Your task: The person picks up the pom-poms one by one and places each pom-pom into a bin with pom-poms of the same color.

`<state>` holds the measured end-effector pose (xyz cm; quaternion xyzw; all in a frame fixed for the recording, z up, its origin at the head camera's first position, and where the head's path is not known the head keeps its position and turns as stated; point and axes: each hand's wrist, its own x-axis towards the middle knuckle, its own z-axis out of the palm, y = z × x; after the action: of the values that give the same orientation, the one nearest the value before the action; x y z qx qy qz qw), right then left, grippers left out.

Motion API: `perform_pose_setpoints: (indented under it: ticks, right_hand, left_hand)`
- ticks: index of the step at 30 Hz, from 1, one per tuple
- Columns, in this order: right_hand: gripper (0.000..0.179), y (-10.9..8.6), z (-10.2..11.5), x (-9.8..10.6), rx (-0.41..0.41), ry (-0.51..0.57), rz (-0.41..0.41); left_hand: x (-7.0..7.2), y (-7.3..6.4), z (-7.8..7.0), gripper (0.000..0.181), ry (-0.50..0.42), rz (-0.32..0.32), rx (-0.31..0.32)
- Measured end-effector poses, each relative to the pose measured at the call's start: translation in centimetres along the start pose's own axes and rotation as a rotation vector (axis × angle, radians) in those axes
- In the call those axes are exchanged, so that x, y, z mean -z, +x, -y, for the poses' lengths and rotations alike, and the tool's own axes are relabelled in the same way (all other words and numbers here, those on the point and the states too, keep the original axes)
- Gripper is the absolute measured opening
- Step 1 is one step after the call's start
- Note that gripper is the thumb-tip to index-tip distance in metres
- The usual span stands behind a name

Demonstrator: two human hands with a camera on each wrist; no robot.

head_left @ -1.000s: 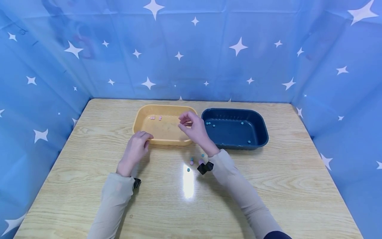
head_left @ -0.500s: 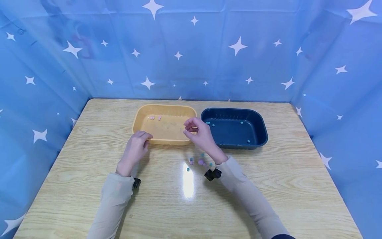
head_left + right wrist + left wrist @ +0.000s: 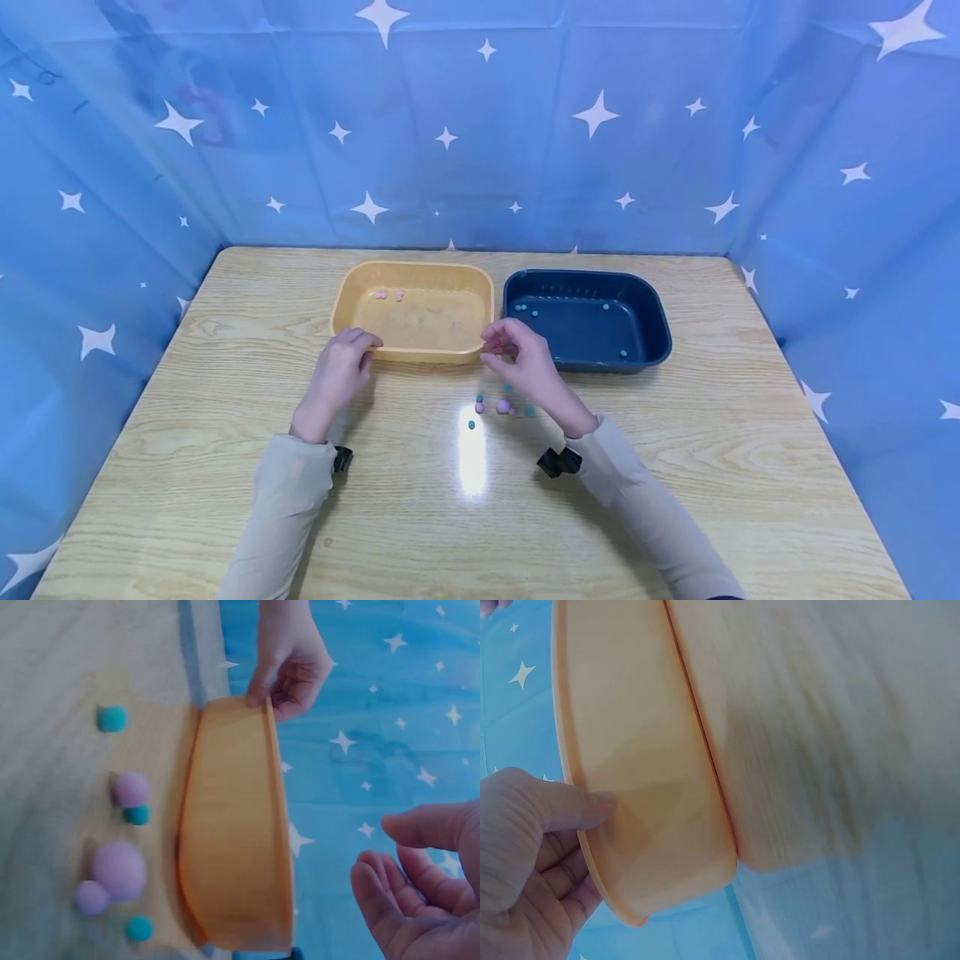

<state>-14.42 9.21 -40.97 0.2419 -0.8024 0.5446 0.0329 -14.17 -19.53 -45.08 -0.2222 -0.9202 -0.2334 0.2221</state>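
Observation:
My left hand pinches the near-left rim of the yellow-orange plastic basin; in the left wrist view, the thumb lies on the outer wall and the other fingers curl behind the rim. Several small pink balls lie at the back of that basin. My right hand hovers beside the basin's near-right corner, fingers loosely bent. Nothing shows between its thumb and fingers in the right wrist view. Below it on the table lie a larger purple ball, smaller purple balls and several teal balls.
A dark blue basin stands right of the yellow-orange one, with several teal balls in it. Both rest toward the back of a wooden table. A blue star-patterned curtain encloses the back and sides.
My right hand has moved from over the yellow-orange basin toward me and to the right, uncovering more balls on the table. My left hand stays at the basin's rim.

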Motion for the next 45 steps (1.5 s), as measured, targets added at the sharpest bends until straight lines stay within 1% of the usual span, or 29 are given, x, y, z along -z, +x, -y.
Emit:
perform_pose_setpoints:
  ticks: [7,14,21,25,29,33,42,45]
  right_hand:
    - [0.022,-1.8,-0.7,0.0,-0.044,-0.019,0.016]
    - [0.024,-3.1,-1.7,0.2,-0.043,-0.029,0.033]
    - [0.026,-3.9,-2.1,0.3,-0.111,-0.064,0.072]
    - [0.028,-4.3,-2.6,0.0,-0.140,-0.058,0.089]
    - [0.030,-4.6,-2.8,-0.2,-0.145,-0.068,0.106]
    - [0.029,-4.8,-3.1,-0.3,-0.128,-0.087,0.118]
    - [0.027,-5.1,-3.8,-0.5,-0.108,-0.104,0.169]
    - [0.027,-5.1,-3.9,-0.6,-0.085,-0.111,0.176]
  left_hand:
    - [0.1,0.0,-0.1,0.019,-0.003,-0.002,0.001]
    - [0.0,0.0,0.0,0.019,0.001,0.002,0.001]
    - [0.0,-0.1,0.0,0.019,-0.003,0.006,0.004]
    - [0.0,0.0,0.0,0.019,-0.001,0.010,0.006]
    - [0.0,0.0,0.0,0.019,-0.002,0.007,-0.003]
    - [0.0,0.0,0.1,0.019,-0.003,0.003,-0.012]
    - [0.1,0.0,0.0,0.018,-0.009,0.017,0.004]
    - [0.1,0.0,0.0,0.018,-0.007,0.016,0.005]
